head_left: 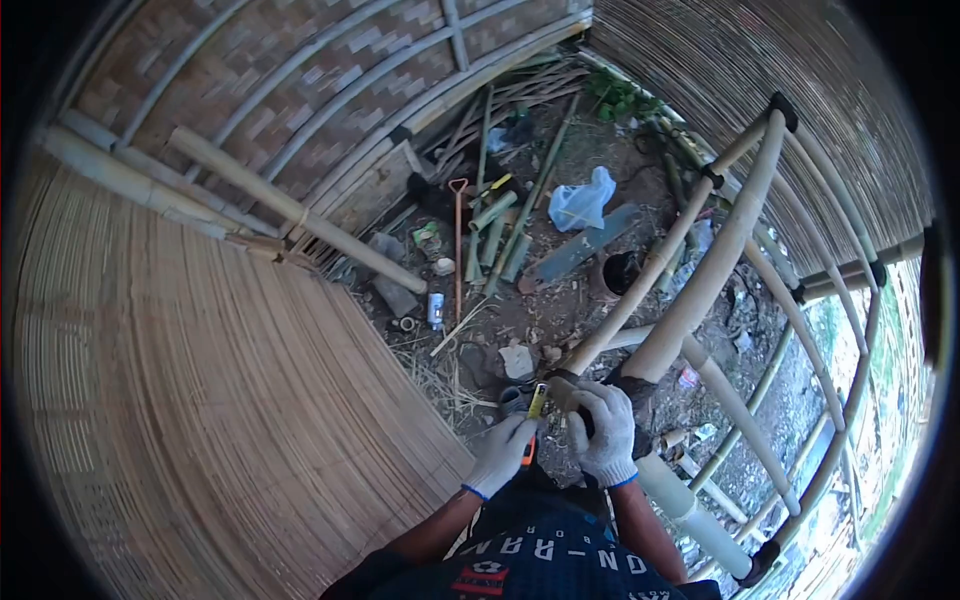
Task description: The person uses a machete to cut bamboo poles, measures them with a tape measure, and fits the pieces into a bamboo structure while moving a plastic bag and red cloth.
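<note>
Both my hands wear white knit gloves with blue cuffs. My left hand point(503, 455) is closed around an orange and black tape measure point(529, 450). A short length of its yellow blade point(538, 401) sticks up beyond the fingers. My right hand point(606, 432) is beside it, fingers curled, at the near end of a bamboo frame. A dark patch shows between its thumb and fingers; what it grips there is hidden. Just beyond it a thick bamboo pole point(712, 265) and a thinner bamboo pole point(640, 290) end in black-wrapped joints.
A split-bamboo platform point(230, 400) fills the left side. On the dirt floor lie cut bamboo pieces point(492, 240), a red-handled tool point(458, 240), a spray can point(435, 310), a clear plastic bag point(583, 200) and a grey board point(585, 250). More bamboo framing point(815, 370) stands at right.
</note>
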The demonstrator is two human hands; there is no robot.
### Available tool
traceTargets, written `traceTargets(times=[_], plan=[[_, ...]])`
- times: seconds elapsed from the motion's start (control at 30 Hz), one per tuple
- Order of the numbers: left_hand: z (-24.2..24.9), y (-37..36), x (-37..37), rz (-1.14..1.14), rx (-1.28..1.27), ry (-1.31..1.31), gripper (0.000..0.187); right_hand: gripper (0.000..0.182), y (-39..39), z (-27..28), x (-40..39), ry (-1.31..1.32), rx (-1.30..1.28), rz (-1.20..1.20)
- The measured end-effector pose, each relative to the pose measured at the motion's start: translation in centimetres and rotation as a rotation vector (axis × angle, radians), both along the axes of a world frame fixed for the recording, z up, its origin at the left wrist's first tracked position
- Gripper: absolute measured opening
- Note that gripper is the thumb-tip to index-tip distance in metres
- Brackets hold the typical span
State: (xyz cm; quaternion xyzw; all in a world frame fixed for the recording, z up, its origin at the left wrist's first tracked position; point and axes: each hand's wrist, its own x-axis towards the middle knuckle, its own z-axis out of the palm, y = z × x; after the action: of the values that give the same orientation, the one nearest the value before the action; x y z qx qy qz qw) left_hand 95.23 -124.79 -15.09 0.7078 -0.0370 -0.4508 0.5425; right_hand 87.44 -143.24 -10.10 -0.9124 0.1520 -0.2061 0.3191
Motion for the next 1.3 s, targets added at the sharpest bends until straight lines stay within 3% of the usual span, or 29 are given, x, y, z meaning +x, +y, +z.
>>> traceTargets(times=[0.17,0.23,0.43,0.6,0.8,0.87,1.03,1.13,1.17,1.3], plan=[[5.4,-2.8,-3.4,0.113,-0.113,-0.214,0.031,0.039,1.3,1.7,-5.4,-0.083,0.213,-0.031],[8.3,-4.1,-6.0,0.064,-0.165,-0.21,0.027,0.041,1.6,2.9,-9.1,-0.105,0.28,-0.049],[9.5,-6.5,-15.7,-0.149,-0.21,-0.217,0.025,0.051,2.3,2.1,-21.5,-0.082,0.347,-0.119],[9.1,-9.0,-27.5,-0.482,-0.152,-0.121,0.026,0.062,2.8,0.8,-34.7,-0.135,0.453,-0.386],[9.1,-13.3,-41.1,-0.913,-0.308,-0.143,0.024,0.085,4.4,1.8,-48.5,-0.358,0.636,-0.705],[9.2,-14.0,-45.2,-0.986,-0.37,-0.151,0.024,0.095,4.8,0.8,-52.3,-0.382,0.529,-0.772],[7.8,-16.1,-52.3,-1.104,-0.451,-0.185,0.029,0.09,5.3,0.5,-57.7,-0.58,0.706,-0.965],[7.1,-18.2,-55.2,-1.226,-0.572,-0.592,0.032,0.087,5.0,0.1,-60.7,-0.719,0.91,-1.029],[8.1,-19.1,-56.1,-1.323,-0.529,-0.525,0.035,0.075,4.8,-0.5,-61.9,-0.756,0.89,-1.057],[10.6,-23.2,-62.3,-1.479,-0.492,-0.765,0.032,0.053,3.5,-0.6,-72.0,-0.715,1.042,-1.127]])
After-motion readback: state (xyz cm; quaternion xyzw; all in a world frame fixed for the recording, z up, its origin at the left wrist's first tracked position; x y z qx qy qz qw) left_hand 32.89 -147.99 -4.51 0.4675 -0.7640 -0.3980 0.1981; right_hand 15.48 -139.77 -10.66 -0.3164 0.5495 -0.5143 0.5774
